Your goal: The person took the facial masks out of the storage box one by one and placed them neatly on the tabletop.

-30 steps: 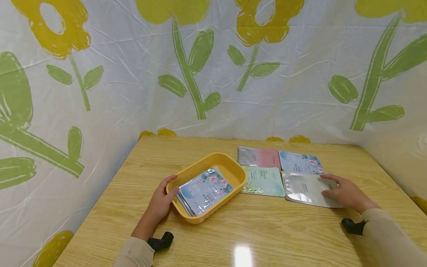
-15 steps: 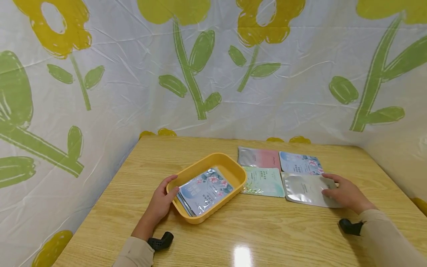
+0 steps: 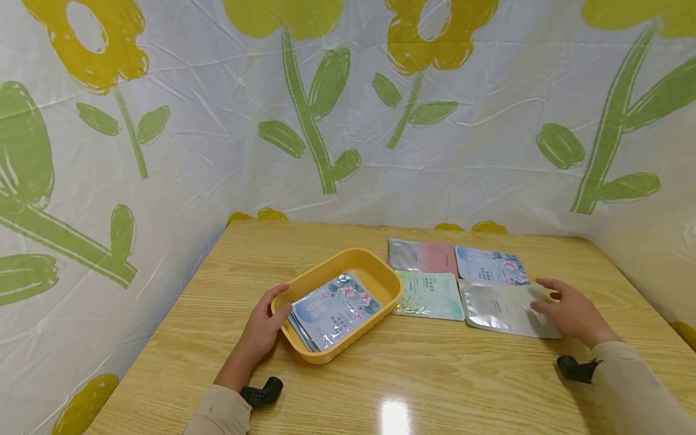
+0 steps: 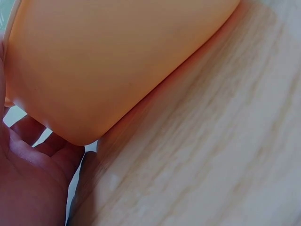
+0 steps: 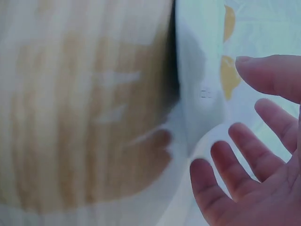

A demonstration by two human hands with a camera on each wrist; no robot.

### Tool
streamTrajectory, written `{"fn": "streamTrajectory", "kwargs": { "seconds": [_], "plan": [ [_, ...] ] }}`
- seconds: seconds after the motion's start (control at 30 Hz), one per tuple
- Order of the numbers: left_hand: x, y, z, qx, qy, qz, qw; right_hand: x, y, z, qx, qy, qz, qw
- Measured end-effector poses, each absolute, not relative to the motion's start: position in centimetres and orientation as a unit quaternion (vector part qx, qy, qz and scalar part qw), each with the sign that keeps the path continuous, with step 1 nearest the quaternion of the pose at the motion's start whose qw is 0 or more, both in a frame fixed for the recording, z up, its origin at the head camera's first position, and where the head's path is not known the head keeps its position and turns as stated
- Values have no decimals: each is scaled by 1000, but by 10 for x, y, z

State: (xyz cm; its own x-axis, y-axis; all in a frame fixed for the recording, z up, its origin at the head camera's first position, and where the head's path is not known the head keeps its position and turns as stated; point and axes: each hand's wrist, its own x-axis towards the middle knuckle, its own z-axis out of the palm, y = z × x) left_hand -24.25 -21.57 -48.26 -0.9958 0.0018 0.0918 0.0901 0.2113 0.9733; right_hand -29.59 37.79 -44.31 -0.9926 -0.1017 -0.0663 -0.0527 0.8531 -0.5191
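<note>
My left hand (image 3: 262,329) grips the left end of a yellow plastic basket (image 3: 356,334), thumb over the rim and fingers along the outside wall. Several flat sheet-mask packets (image 3: 334,311) lie stacked in it, a blue floral one on top. At the right, my right hand (image 3: 579,315) hovers at the right end of a silver sheet-mask packet (image 3: 497,308); its fingers are spread and hold nothing. Beside that packet lies a green one (image 3: 429,296), with a pink-and-silver one (image 3: 421,257) and a blue floral one (image 3: 489,264) behind, forming two rows.
The wooden table (image 3: 435,380) runs back to a hanging white cloth (image 3: 473,181) with a flower print, which also closes in both sides. A black wrist camera mount (image 3: 263,393) sits by the left cuff. The basket's right end overlaps the green packet in the head view.
My right hand has let go of the silver packet's right end and drawn slightly to the right, fingers opening. The left hand, basket and packets have stayed in place.
</note>
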Motion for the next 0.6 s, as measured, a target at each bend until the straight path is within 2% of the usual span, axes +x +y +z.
{"fn": "streamTrajectory", "kwargs": {
  "seconds": [0.6],
  "plan": [
    [-241, -215, -482, -30, -780, -625, 36, -295, 326, -421, -128, 925, -358, -29]
  ]
}}
